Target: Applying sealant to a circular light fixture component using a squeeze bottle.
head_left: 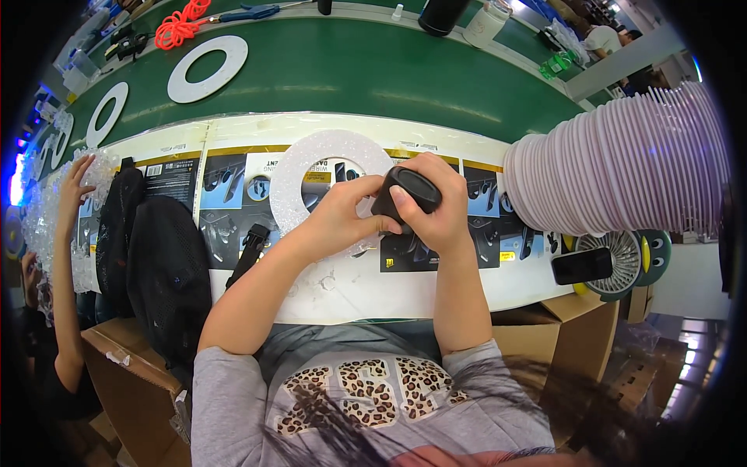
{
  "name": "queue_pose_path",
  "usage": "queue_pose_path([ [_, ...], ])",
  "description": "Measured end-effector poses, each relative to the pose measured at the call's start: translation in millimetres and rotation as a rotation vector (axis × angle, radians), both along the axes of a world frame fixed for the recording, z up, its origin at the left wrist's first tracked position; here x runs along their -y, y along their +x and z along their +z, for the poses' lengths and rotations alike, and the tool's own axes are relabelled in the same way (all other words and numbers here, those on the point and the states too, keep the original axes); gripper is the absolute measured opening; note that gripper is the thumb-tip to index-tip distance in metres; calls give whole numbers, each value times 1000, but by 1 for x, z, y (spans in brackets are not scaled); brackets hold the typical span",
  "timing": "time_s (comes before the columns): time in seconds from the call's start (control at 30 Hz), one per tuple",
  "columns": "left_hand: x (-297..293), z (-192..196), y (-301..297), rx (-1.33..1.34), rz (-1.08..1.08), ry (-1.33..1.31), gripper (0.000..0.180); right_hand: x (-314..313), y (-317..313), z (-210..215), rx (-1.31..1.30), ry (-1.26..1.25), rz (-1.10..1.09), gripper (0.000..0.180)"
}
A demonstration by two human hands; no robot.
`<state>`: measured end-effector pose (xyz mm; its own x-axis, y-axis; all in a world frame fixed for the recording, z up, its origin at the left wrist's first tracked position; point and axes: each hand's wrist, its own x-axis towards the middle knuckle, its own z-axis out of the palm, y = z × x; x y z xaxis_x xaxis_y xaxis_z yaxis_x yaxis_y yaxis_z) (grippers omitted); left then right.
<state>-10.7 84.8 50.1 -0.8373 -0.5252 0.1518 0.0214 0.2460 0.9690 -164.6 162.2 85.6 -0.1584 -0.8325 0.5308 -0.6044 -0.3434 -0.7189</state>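
Note:
A black, smooth, rounded block-like object (413, 191) is held over the right edge of a glittery white flat ring (292, 175). My right hand (445, 204) wraps round its right side, with the thumb pressed on top. My left hand (342, 214) reaches across the ring, its thumb and forefinger curved against the object's left end. What lies under the object is hidden by my hands. The ring rests on dark printed cardboard sheets (226, 187) that cover a white work surface (334, 292).
On the right stand a long stack of pale rings (615, 159), a black phone (582, 266) and a small green fan (622, 268). Black bags (167, 268) lie left, near another person's hand (74, 187) and clear plastic (50, 210). Further white rings (233, 66) lie on the green bench (334, 74).

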Motion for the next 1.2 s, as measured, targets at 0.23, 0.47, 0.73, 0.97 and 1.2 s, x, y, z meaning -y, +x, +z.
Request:
queue_pose_path([
  [0.23,7,8,6,-22,-40,-33,47,-1,3,1,27,38,2,24],
  [0.47,25,19,27,36,-45,-105,44,2,12,-9,149,88,87,27],
  [0.73,33,27,34,92,-90,-153,43,4,15,-14,107,108,111,29],
  [0.97,33,27,34,87,-87,-180,45,5,18,-13,76,96,108,29],
  [1.2,33,24,32,68,-77,-202,43,5,17,-13,65,96,107,29],
])
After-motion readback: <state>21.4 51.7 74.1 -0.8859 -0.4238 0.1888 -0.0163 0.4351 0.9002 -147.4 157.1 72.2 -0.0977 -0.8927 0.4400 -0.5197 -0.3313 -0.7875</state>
